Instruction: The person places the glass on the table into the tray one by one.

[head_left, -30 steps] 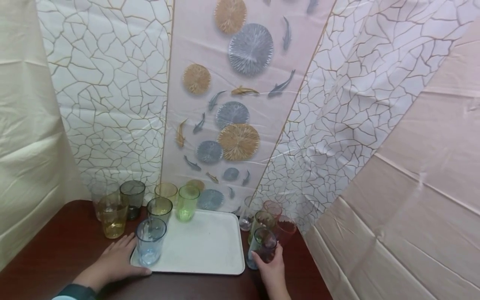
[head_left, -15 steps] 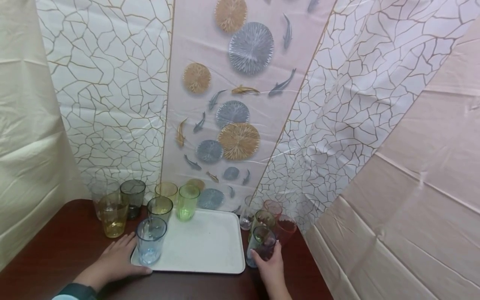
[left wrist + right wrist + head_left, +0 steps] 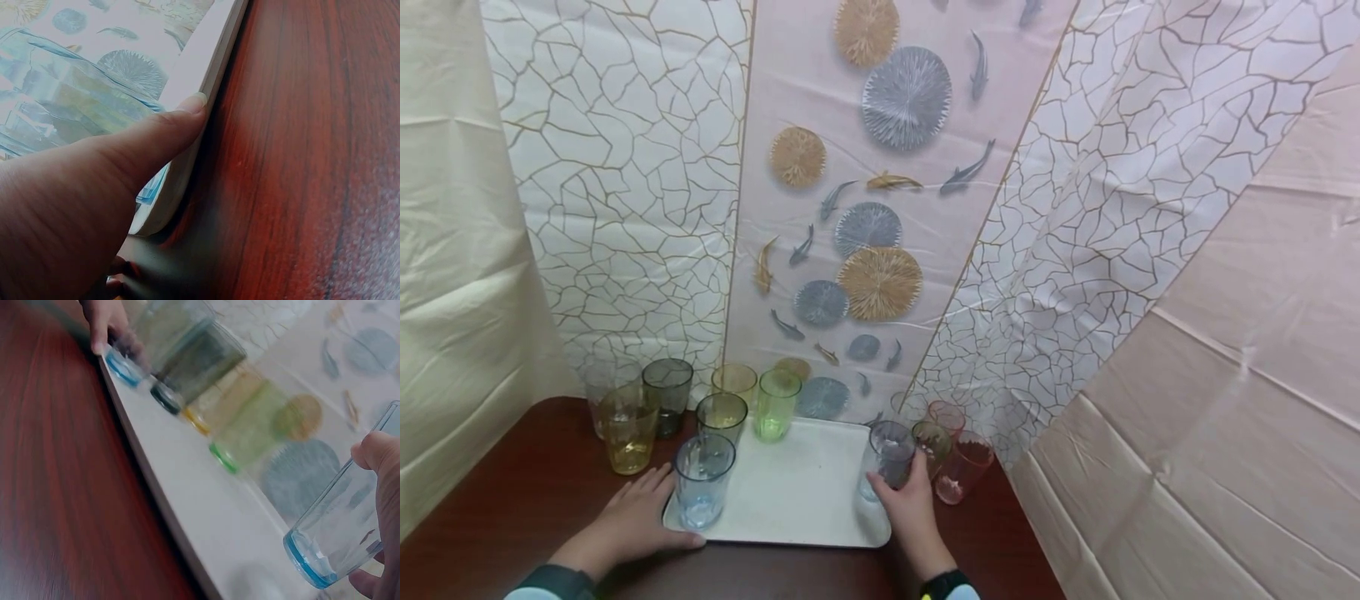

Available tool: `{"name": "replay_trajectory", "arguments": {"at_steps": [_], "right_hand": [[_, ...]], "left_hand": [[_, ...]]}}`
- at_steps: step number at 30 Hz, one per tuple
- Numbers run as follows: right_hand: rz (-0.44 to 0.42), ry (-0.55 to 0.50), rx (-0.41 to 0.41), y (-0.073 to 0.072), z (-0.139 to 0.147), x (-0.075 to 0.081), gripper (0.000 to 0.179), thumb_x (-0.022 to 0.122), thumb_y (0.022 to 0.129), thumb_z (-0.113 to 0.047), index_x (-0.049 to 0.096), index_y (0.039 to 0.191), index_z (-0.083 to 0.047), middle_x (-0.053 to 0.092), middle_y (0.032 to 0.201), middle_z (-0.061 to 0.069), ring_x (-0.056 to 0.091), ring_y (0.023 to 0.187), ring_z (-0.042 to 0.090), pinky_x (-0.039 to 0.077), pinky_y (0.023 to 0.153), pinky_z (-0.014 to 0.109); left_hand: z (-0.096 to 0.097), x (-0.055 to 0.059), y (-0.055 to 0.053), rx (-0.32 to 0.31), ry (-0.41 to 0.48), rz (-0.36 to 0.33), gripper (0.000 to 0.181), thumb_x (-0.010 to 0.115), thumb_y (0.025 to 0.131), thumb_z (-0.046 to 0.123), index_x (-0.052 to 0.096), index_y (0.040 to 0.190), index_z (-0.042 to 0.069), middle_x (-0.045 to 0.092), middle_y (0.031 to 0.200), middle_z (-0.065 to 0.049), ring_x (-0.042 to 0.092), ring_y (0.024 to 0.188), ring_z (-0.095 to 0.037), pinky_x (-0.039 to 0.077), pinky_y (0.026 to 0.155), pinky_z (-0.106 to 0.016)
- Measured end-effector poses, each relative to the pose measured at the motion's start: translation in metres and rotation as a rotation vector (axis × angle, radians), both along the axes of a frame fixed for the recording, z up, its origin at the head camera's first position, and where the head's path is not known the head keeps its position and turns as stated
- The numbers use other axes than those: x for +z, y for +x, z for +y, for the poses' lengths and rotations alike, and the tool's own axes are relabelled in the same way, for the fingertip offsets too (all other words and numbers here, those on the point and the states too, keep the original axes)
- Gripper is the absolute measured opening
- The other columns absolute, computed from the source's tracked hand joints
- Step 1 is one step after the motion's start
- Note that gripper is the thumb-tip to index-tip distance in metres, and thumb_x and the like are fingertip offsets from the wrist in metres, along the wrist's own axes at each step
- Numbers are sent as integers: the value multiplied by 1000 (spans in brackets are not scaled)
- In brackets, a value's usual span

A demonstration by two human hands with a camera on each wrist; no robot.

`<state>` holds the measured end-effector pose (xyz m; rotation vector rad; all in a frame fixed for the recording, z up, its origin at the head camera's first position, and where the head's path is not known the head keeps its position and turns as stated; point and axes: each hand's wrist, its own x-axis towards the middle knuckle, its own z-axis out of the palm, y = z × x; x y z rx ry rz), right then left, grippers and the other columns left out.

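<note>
Clear tumbler [image 3: 889, 450], a see-through, slightly flared cylinder with a smooth round rim and a thick blue base, sits in the person's right grip [image 3: 910, 504], thumb and fingers clamped round its wall. It is over the end of the white tray [image 3: 812, 492] nearest that grip; whether its base touches cannot be told. The tray is flat and smooth, with rounded corners and a low raised rim.

The left grip [image 3: 632, 517] lies with fingers extended and apart from the thumb, which rests on the tray's near rim. Just beside it on the tray stands a blue-tinted tumbler [image 3: 702, 487], upright and transparent. A bright green tumbler [image 3: 775, 408] stands beyond both grips. Just beyond the right grip are an olive tumbler [image 3: 932, 446] and two red tumblers [image 3: 966, 471]. The desk [image 3: 490, 508] beneath the left grip is glossy, reddish-brown and wood-grained.
</note>
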<state>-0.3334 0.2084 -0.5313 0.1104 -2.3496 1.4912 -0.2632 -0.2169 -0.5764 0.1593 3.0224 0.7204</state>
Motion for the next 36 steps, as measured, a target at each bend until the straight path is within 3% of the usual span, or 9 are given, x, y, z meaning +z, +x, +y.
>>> {"name": "replay_trajectory", "arguments": {"at_steps": [5, 8, 17, 27, 36], "right_hand": [[-51, -14, 94, -12, -43, 2, 87, 88, 82, -33, 42, 152, -10, 56, 146, 16, 53, 133, 36, 52, 103, 54], [-47, 19, 96, -18, -72, 2, 84, 89, 80, -36, 46, 148, -10, 61, 138, 15, 58, 125, 35, 56, 96, 50], [-114, 53, 177, -30, -134, 6, 84, 87, 82, -38, 43, 149, -15, 58, 143, 8, 56, 127, 28, 55, 100, 46], [-124, 76, 250, -34, -165, 11, 90, 84, 84, -43, 38, 154, -10, 54, 149, 10, 53, 133, 26, 52, 104, 43], [-177, 90, 268, -35, -175, -8, 87, 85, 84, -39, 39, 155, -19, 53, 150, 4, 52, 134, 22, 51, 106, 43]], "left_hand": [[-2, -1, -1, 5, -10, -6, 137, 70, 64, 89, 42, 153, -12, 28, 157, -42, 23, 142, -61, 20, 111, -79], [-1, 0, -1, 12, -10, -8, 138, 70, 64, 89, 41, 153, -12, 28, 158, -42, 23, 142, -61, 20, 112, -78], [0, 2, -1, 7, 0, -15, 137, 72, 65, 87, 41, 153, -13, 28, 157, -43, 23, 142, -61, 20, 112, -78], [3, 5, 0, 0, 4, -13, 134, 73, 66, 86, 42, 152, -12, 28, 157, -43, 23, 142, -61, 19, 112, -78], [1, -1, 0, 7, -5, 16, 138, 71, 63, 89, 43, 152, -13, 30, 156, -43, 25, 141, -61, 21, 111, -78]]}}
